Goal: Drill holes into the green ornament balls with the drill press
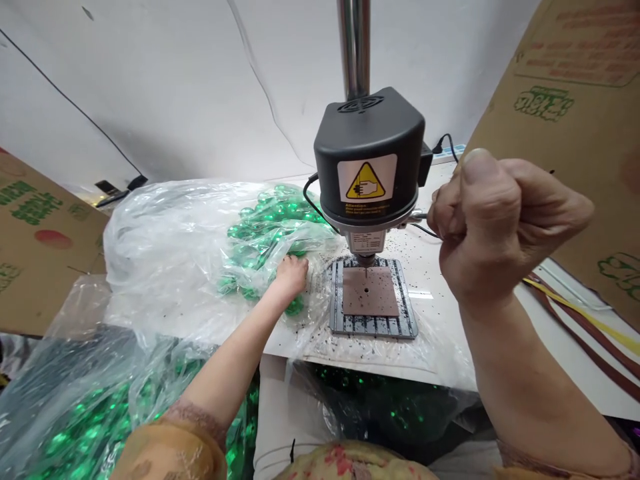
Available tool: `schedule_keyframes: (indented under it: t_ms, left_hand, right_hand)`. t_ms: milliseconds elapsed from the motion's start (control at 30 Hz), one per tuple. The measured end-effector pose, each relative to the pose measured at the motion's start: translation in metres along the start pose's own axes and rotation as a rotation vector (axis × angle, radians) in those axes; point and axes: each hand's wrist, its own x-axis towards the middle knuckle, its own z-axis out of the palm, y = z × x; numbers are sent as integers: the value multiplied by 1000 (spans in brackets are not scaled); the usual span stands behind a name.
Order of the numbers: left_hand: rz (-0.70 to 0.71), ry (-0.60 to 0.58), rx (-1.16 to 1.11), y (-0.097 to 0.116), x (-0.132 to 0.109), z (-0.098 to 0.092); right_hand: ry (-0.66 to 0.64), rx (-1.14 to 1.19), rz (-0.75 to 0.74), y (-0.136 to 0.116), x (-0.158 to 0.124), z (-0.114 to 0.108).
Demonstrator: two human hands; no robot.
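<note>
A small bench drill press point(370, 157) stands before me, with a black motor housing and a warning label. Its thin bit points down at a square brown board point(373, 303) with a dark hole, lying on the slotted metal base point(409, 327). My right hand point(493, 223) is closed in a fist around the end of the feed lever point(418, 215) at the press's right side. To the left of the base, my left hand point(291, 275) rests at a clear plastic bag of shiny green balls point(280, 210). Its fingers are curled in; whatever they hold is hidden.
Dark shavings are scattered over the white table point(320, 350). A large clear bag point(160, 233) covers its left part. More green balls point(95, 420) in plastic lie below at the left. Cardboard boxes point(45, 247) flank both sides. A steel column point(355, 50) rises behind the press.
</note>
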Motion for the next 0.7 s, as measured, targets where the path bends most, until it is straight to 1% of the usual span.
schedule_keyframes:
  t_ms: [33, 67, 100, 133, 167, 200, 233, 300, 367, 400, 467, 567, 633, 700]
  left_hand:
    - [36, 28, -53, -3, -3, 0]
    - [91, 73, -160, -4, -6, -1]
    - [161, 121, -325, -5, -9, -2]
    - [239, 154, -541, -4, -12, -2]
    - [312, 162, -786, -2, -15, -2]
    - [364, 135, -1027, 2, -18, -1]
    - [383, 75, -1235, 8, -21, 1]
    - [330, -65, -1563, 21, -26, 6]
    - [230, -158, -1777, 33, -30, 12]
    - [192, -180, -1841, 39, -31, 15]
    - [163, -182, -1895, 46, -32, 20]
    - [144, -129, -1875, 53, -32, 28]
    - [156, -101, -1849, 56, -32, 33]
    - [201, -81, -1806, 59, -32, 37]
  right_hand:
    - [1, -5, -4, 0, 0, 0]
    - [0, -9, -6, 0, 0, 0]
    - [-4, -12, -9, 0, 0, 0]
    - [-11, -14, -11, 0, 0, -1]
    - [-14, -14, -10, -1, 0, -1]
    - [-18, -17, -2, -2, 0, -1]
    - [-19, -27, 12, -3, -1, -1]
    - [-27, -63, 50, -5, -2, -2]
    - [-43, -93, 75, -7, -2, -2]
    - [-53, -101, 80, -8, -3, -3]
    - [-62, -106, 85, -9, -2, -3]
    - [-60, -121, 83, -10, -1, -2]
    - [-58, -142, 74, -10, 0, -2]
    - [-57, -162, 70, -11, 0, -1]
